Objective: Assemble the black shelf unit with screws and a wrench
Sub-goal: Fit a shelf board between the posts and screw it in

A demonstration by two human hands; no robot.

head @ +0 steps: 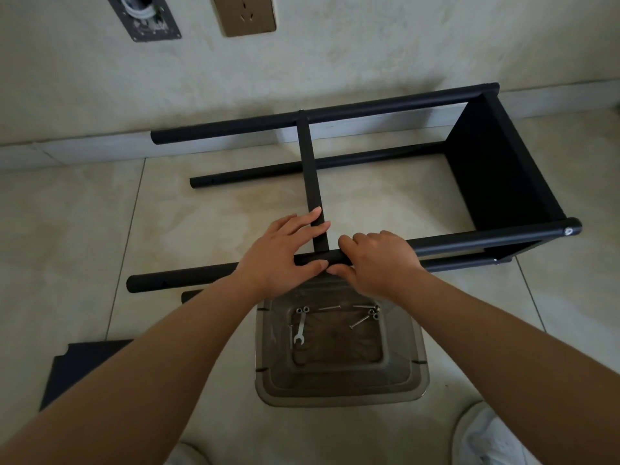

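Note:
The black shelf unit (503,169) lies on its side on the tiled floor, its round legs running left to right. A flat black crossbar (310,169) spans from the far upper leg to the near upper leg (469,241). My left hand (285,256) lies over the joint, fingers stretched across the crossbar and thumb under the near leg. My right hand (379,263) grips that leg just right of the joint, fingers curled over it. A small silver wrench (300,330) and several screws (364,317) lie in a clear plastic tray (339,387) below my hands.
A loose black panel (80,367) lies on the floor at lower left. The wall with a socket plate (245,15) and a skirting board runs behind the frame. My white shoes (486,437) stand at the bottom edge.

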